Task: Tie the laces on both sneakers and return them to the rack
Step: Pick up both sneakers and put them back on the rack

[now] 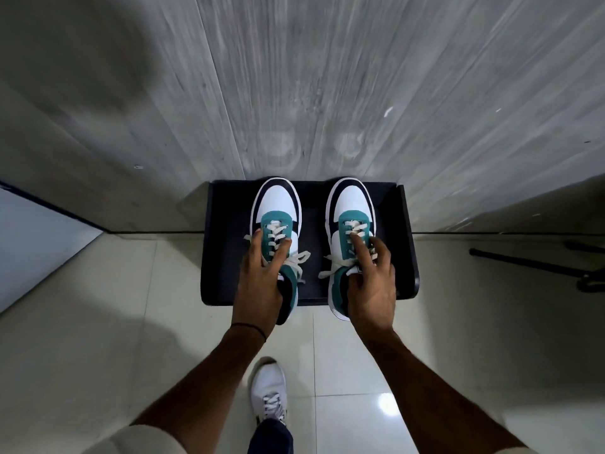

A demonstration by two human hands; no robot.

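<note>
I had both sneakers on the black rack (406, 224), toes pointing at the grey wall (327, 77) that the rack's far edge stood against. My left hand (262, 273) was grasping the left sneaker (276, 204) from above, the fingers spread across its teal tongue and laces and the thumb side down by the collar. My right hand (370, 280) was grasping the right sneaker (352, 204) the same way, the forefinger stretched out along the laces and the other fingers curled over the outer side.

Both toes lay well in toward the rack's far edge. The heels were another matter: each one reached to the near edge, and the right heel looked to hang a little past it over the tiled floor (98, 322). The left heel was mostly under my wrist, so I could not tell how far out it sat.

As for the laces, a loop and loose ends of the left lace (299, 260) showed beside my fingers, and a strand of the right lace (330, 267) ran off toward the middle of the rack. That read to me as bows already made, though my hands covered the knots themselves and I could not be sure how snug they were.

So I judged the tying done and the returning nearly so. What seemed left was to settle both sneakers fully onto the rack, perhaps nudging the heels in from the near edge, and to let go.
</note>
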